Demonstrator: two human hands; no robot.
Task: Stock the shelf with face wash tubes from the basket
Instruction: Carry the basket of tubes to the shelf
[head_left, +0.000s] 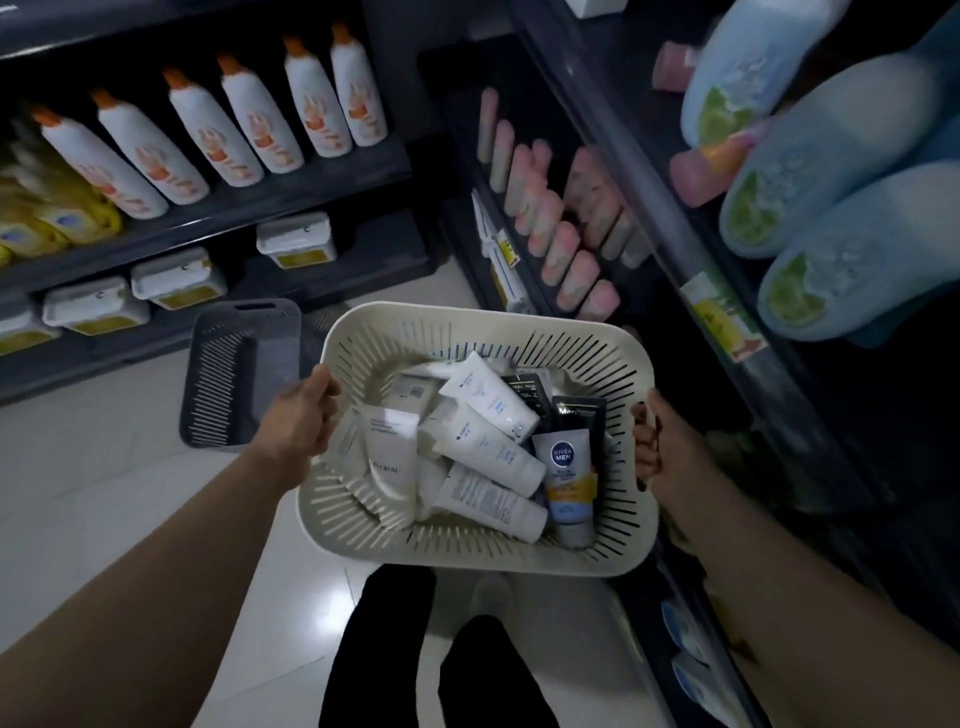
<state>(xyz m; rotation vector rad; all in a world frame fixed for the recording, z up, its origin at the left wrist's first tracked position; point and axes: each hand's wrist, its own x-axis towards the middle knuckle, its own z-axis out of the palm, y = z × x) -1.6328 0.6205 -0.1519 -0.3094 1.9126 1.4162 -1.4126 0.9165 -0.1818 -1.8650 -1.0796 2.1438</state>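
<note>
The left hand (298, 421) and right hand (660, 447) are gripping the cream basket (467, 312) by opposite rims. Face wash tubes (488, 452) are lying jumbled inside; lower ones are hiding underneath.

The place is a shop, in its toiletries aisle; dark shelving (291, 200) from nine to twelve o'clock carries a row of identical white bottles with orange caps (234, 130) above matching white tubs (176, 278); at one o'clock pink tubes (561, 249) stand in ranks; at two o'clock blue bottles (810, 171) sit over yellow labels (722, 322) on the shelf edge; a basket (467, 314) of assorted tubes (488, 452) is at the centre.
</note>
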